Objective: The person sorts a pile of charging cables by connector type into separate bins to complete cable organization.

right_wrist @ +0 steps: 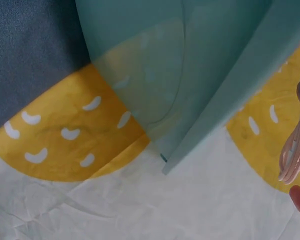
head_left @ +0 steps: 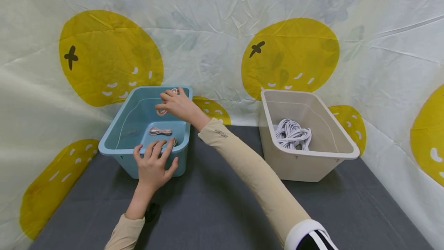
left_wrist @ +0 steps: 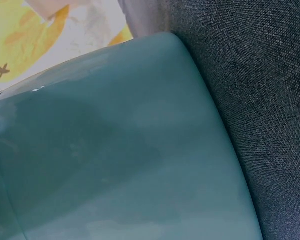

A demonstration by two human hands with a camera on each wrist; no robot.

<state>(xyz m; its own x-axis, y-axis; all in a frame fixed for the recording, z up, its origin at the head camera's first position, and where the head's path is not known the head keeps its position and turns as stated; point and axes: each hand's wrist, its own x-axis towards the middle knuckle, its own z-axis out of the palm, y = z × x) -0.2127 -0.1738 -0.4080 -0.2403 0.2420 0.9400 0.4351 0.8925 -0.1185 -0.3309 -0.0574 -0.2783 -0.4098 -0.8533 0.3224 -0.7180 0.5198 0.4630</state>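
Observation:
My right hand [head_left: 178, 105] is over the back right of a blue bin [head_left: 114, 130]. It holds a coiled pink cable [right_wrist: 296, 145], loops of which show on either side of the fingers in the head view. Spread fingers of my left hand [head_left: 152, 165] rest at the bin's front rim, thumb against the outside wall. On the bin floor lies another bundled cable [head_left: 160, 131], light pink. A further small bundle is mostly hidden behind the left fingertips. Only the bin's wall fills most of the left wrist view.
To the right stands a beige bin [head_left: 305, 165] with several coiled white cables [head_left: 293, 134] inside. Both bins are on a dark grey cloth surface [head_left: 222, 203]. Behind hangs a pale sheet [head_left: 208, 49] with large yellow prints, close to the bins' back edges.

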